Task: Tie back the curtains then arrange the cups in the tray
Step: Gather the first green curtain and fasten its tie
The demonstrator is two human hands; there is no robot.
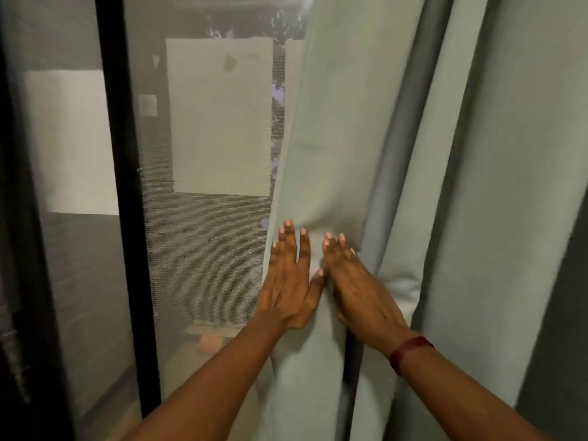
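A pale green curtain (413,138) hangs in long folds over the right half of the view. Its left edge runs down beside the window. My left hand (291,281) lies flat on that edge with fingers spread and holds nothing. My right hand (353,281) rests flat beside it on the same fold, fingers together, thumb tucked near the cloth. A dark red band sits on my right wrist. The two hands almost touch at the thumbs. No cups or tray are in view.
A window with a fine mesh screen (206,249) fills the left half. A black vertical frame bar (127,202) divides it. Pale building walls show outside through the mesh. A darker cloth (560,313) hangs at the far right.
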